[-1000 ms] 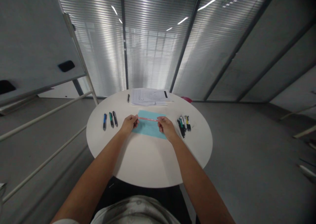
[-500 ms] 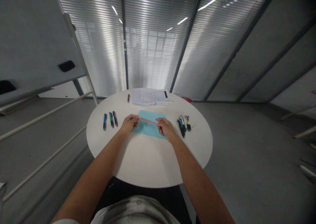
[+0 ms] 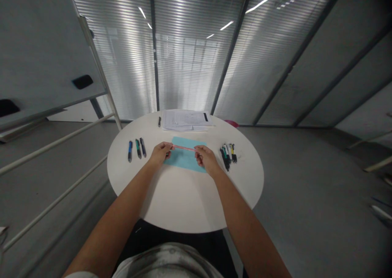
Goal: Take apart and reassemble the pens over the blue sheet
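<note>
A thin pink pen (image 3: pixel 183 148) is held level between my two hands above a light blue sheet (image 3: pixel 185 159) on a round white table (image 3: pixel 183 200). My left hand (image 3: pixel 159 153) pinches the pen's left end. My right hand (image 3: pixel 206 158) grips its right end. Both hands hover over the blue sheet's near half, and part of the sheet is hidden under them.
Three pens (image 3: pixel 136 149) lie in a row left of the sheet. Several pens (image 3: pixel 228 152) are bunched on the right. White papers (image 3: pixel 185 120) and a dark pen (image 3: pixel 159 122) lie at the far edge. A whiteboard stand (image 3: pixel 45 73) rises to the left.
The pink pen dipped at its right end half a second ago and is back to level; my right hand shifted slightly. The left hand stayed put.
</note>
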A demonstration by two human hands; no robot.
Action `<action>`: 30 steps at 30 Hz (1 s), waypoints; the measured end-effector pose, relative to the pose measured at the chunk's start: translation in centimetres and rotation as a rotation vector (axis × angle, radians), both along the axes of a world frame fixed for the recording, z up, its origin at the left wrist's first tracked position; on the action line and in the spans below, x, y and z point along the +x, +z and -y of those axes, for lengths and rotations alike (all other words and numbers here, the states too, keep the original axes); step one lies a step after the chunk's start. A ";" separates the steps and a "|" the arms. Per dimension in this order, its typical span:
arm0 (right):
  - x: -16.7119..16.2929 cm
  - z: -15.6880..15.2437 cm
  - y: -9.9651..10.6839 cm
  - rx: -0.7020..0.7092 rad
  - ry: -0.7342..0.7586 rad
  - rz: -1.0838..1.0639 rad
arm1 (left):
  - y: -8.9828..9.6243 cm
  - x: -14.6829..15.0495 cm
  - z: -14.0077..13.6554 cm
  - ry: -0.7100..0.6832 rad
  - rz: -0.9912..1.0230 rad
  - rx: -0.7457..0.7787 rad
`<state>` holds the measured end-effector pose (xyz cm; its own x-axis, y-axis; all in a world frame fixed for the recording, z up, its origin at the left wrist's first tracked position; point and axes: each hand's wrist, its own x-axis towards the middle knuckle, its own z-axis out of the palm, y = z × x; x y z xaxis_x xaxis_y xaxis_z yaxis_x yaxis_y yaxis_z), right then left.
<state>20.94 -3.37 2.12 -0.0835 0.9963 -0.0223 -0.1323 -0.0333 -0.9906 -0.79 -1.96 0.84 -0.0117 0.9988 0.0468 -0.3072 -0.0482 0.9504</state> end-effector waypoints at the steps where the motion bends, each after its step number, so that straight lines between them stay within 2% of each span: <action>1: 0.1 -0.2 -0.1 0.007 -0.011 -0.018 | -0.1 0.0 0.0 0.001 -0.010 0.004; 5: 0.2 -0.3 -0.4 0.002 -0.006 -0.035 | -0.3 -0.1 -0.2 -0.003 -0.030 0.016; 10: -0.1 0.4 -0.1 -0.005 0.055 0.062 | -0.1 -0.1 -0.1 -0.017 -0.025 0.016; 18: 0.1 -0.4 -0.6 0.037 -0.004 0.004 | 0.1 0.1 0.0 0.007 -0.025 -0.003; 26: -0.1 0.3 -0.1 0.023 0.043 0.052 | -0.1 0.0 -0.1 -0.002 -0.027 0.013; 30: -0.1 -0.1 -0.3 0.044 -0.018 0.029 | -0.2 0.0 -0.2 0.001 -0.036 0.024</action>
